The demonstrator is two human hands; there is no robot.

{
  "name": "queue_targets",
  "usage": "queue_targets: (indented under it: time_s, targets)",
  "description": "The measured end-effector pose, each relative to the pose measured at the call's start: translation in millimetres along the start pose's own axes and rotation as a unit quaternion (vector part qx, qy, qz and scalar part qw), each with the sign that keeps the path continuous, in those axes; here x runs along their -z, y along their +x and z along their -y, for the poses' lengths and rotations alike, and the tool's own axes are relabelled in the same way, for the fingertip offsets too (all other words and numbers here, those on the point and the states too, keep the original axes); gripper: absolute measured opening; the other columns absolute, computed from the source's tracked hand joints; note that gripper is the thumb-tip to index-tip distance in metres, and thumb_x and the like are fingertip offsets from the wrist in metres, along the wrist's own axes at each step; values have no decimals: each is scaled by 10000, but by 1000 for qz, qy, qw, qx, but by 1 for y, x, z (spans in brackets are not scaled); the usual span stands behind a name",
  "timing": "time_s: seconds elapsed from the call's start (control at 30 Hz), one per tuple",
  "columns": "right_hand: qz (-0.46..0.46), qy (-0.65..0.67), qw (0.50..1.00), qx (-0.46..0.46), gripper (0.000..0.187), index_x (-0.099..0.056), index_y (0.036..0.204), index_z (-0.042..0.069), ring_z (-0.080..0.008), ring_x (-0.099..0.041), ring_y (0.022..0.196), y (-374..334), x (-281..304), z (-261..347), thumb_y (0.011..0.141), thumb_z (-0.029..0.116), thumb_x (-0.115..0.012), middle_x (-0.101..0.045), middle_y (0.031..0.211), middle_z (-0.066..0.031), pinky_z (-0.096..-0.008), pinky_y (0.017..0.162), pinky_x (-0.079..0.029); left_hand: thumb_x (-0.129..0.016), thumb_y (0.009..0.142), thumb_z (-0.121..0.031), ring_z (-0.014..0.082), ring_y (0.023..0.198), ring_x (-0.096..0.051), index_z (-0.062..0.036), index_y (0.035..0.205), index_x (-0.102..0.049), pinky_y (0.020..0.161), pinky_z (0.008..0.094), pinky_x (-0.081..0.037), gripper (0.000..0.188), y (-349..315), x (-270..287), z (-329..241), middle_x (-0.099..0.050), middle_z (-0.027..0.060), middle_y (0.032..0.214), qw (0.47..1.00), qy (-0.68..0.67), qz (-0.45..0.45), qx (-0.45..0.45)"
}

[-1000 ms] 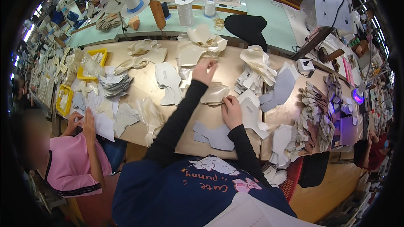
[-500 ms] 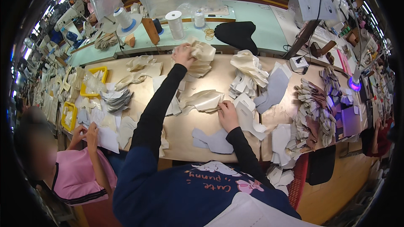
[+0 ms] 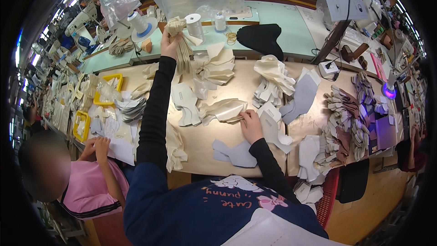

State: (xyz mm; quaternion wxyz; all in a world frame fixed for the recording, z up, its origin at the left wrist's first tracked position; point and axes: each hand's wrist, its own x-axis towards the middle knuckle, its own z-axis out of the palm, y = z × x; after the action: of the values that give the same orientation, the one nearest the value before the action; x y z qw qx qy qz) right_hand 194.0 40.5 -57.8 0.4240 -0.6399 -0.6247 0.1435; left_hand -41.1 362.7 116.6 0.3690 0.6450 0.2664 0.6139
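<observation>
My left hand (image 3: 170,45) is raised at the table's far side, closed round a bundle of cream cut pieces (image 3: 184,57) whose lower ends hang down. Low on the table, my right hand (image 3: 251,125) has its fingers closed at the right end of a glossy cream stack of cut pieces (image 3: 225,109); the fingertips are partly hidden. Another loose cream pile (image 3: 215,66) lies just right of the raised bundle. White cut pieces (image 3: 185,105) lie left of the stack, and a white piece (image 3: 273,125) lies beside my right hand. Grey pieces (image 3: 234,152) rest nearer me.
Thread cones (image 3: 195,27) and a black heart-shaped piece (image 3: 259,38) stand or lie on the pale green bench behind. Yellow baskets (image 3: 82,126) are at left, beside a co-worker in pink (image 3: 93,182). Bundled pieces (image 3: 341,118) pile up at right, near a red basket (image 3: 325,200).
My left hand has moved left and up, lifting a bundle of cream pieces off the pile. My right hand stays at the stack's end. The whole view has shifted slightly.
</observation>
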Motion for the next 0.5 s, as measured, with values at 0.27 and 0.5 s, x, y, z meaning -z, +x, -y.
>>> queue_targets:
  time_s: [0.27, 0.5]
  targets:
    - [-3, 10, 1000, -2, 282, -659, 1095, 20, -328, -564, 1011, 1, -2, 0, 814, -9, -657, -556, 1080, -138, -394, 889, -487, -772, 826, -160, 202, 1151, -618, -38, 1216, -624, 1005, 365, -452, 434, 4, -63, 6, -678, 112, 1189, 987, 93, 127, 23]
    - [4, 7, 1000, 6, 285, -658, 1100, 30, -334, -562, 1007, 3, -1, -2, 816, 5, -656, -554, 1086, -144, -401, 888, -486, -755, 757, -92, 347, 1338, -492, -104, 1365, -543, 1178, 481, -284, 644, 39, -158, 46, -596, 158, 1345, 850, 429, 191, -238]
